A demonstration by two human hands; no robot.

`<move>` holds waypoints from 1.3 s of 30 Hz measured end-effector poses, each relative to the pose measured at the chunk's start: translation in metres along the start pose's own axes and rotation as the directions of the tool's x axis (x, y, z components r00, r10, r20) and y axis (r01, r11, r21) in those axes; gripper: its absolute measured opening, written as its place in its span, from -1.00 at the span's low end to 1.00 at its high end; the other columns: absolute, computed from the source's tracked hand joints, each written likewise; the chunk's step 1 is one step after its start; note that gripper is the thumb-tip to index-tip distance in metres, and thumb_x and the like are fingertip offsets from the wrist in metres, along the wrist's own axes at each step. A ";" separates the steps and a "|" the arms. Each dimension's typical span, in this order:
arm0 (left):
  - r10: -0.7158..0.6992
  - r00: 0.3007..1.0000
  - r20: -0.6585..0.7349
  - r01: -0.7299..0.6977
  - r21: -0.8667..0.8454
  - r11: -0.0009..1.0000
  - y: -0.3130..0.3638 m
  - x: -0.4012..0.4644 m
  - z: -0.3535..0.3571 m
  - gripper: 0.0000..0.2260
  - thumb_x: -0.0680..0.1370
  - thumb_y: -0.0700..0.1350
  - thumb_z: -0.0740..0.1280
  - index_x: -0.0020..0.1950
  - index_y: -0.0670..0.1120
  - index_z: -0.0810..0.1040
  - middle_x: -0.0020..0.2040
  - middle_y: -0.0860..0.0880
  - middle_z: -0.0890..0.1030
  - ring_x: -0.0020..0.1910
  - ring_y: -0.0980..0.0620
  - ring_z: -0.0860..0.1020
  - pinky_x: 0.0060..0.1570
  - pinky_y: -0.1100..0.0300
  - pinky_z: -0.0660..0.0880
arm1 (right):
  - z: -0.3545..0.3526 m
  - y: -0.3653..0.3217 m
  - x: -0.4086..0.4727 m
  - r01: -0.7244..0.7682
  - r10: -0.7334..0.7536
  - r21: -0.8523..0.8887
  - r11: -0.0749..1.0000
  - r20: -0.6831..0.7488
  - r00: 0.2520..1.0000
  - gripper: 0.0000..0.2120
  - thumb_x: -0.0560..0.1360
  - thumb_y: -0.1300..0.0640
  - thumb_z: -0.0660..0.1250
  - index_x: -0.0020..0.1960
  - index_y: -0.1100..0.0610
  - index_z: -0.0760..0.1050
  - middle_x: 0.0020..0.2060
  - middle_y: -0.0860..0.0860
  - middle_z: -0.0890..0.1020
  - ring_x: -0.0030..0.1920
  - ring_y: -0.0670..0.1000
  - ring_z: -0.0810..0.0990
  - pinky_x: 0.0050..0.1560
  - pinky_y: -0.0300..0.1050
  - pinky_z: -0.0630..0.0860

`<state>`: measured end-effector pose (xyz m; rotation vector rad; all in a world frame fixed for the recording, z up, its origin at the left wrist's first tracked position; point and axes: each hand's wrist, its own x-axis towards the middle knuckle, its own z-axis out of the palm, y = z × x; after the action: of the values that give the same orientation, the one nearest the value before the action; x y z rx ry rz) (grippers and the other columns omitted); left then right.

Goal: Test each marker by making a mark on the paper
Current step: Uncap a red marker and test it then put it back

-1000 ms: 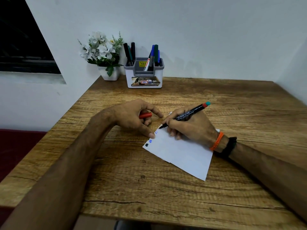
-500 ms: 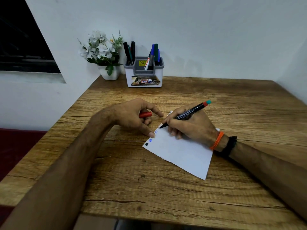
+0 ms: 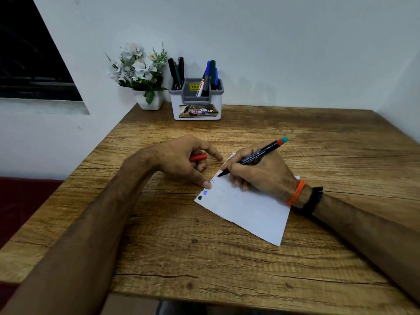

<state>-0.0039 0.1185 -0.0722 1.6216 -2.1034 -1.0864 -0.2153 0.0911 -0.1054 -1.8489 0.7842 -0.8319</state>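
Marker (image 3: 256, 155): black-barrelled, tip touching the paper's far left edge, tail pointing to 2 o'clock.
Right hand (image 3: 261, 173): gripping the marker, resting on the paper.
Paper (image 3: 247, 212): lying on the desk (image 3: 227, 269), small marks along its left edge.
Left hand (image 3: 181, 158): curling round a red cap (image 3: 198, 157), thumb pressing the paper's edge.
Holder (image 3: 196, 101): sitting at 12 o'clock, carrying more markers.

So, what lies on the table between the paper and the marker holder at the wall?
In the head view, only bare wooden table lies between the paper and the marker holder.
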 end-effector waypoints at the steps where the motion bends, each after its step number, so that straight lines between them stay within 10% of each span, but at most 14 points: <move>1: -0.003 1.000 0.001 0.003 -0.002 1.000 0.000 0.000 0.000 -0.44 0.31 -0.11 0.58 0.27 0.03 0.51 -0.32 0.03 0.53 -0.46 0.19 0.46 -0.36 0.42 0.39 | 0.000 0.000 0.000 0.005 -0.005 -0.009 1.000 0.011 1.000 -0.90 0.46 0.36 0.36 -0.15 0.34 0.66 -0.39 0.22 0.67 -0.51 -0.01 0.60 -0.50 -0.21 0.50; 20: 0.000 1.000 -0.013 0.000 0.009 1.000 0.002 -0.001 0.001 -0.47 0.34 -0.14 0.57 0.27 0.03 0.51 -0.32 0.05 0.52 -0.44 0.23 0.46 -0.33 0.41 0.41 | -0.006 -0.001 0.004 0.007 0.003 0.161 0.987 -0.061 0.998 -0.88 0.51 0.38 0.33 -0.13 0.34 0.65 -0.38 0.16 0.65 -0.48 -0.03 0.58 -0.50 -0.23 0.48; 27: 0.005 0.971 -0.240 -0.019 -0.059 0.998 -0.003 -0.001 -0.002 -0.75 0.54 -0.10 0.37 0.21 -0.02 0.47 -0.04 0.03 0.67 0.00 0.13 0.62 0.07 0.17 0.49 | -0.017 -0.015 0.009 -0.044 0.063 0.345 0.938 -0.046 0.997 -0.92 0.54 0.30 0.35 -0.13 0.23 0.56 -0.30 0.16 0.66 -0.42 -0.01 0.60 -0.46 -0.23 0.50; 39: 0.143 0.867 -0.477 -0.214 -0.099 0.972 0.001 0.005 0.008 -0.88 0.54 -0.23 0.36 0.05 -0.10 0.62 -0.09 -0.11 0.62 -0.20 0.13 0.54 -0.18 0.26 0.52 | -0.023 -0.013 0.013 -0.059 0.109 0.430 0.901 -0.094 0.990 -0.82 0.58 0.23 0.29 -0.03 0.28 0.64 -0.31 0.11 0.66 -0.38 -0.02 0.59 -0.40 -0.23 0.53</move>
<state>-0.0118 0.1169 -0.0781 1.4087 -1.7627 -0.6849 -0.2241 0.0742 -0.0829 -1.3784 0.6834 -0.9751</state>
